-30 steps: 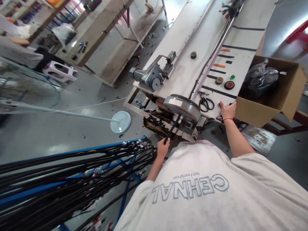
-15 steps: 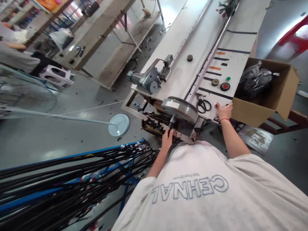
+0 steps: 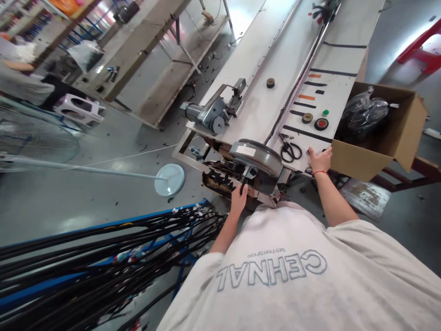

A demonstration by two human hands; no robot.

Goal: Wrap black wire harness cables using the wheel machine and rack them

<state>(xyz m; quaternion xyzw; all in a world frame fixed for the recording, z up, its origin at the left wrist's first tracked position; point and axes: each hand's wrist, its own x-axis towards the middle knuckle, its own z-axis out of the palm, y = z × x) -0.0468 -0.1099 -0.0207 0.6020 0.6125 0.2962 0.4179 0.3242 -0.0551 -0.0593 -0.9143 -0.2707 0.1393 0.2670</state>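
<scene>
The left hand is wrapped round a black cable pointing to one o'clock, toward the nearby drum; the farther right hand, at two o'clock, touches the bench edge, grip unclear.

T-shirt: off-white, loose, softly creased, faint greyish patches. Lettering across its front: large hollow capitals, blue-grey outlines, upside down in the head view, apparently CEHNAL. Small line of text beside the lettering, on its hem side; similar tone, too blurred to read surely. Hem area, farther from the lettering, slightly pinkish. Left sleeve out past the lettering's L end, right sleeve past its C end; both wide, short, plain off-white. Left hand bare. Right hand bare; thin red cord circles that wrist, beyond the lettering's C end.
</scene>
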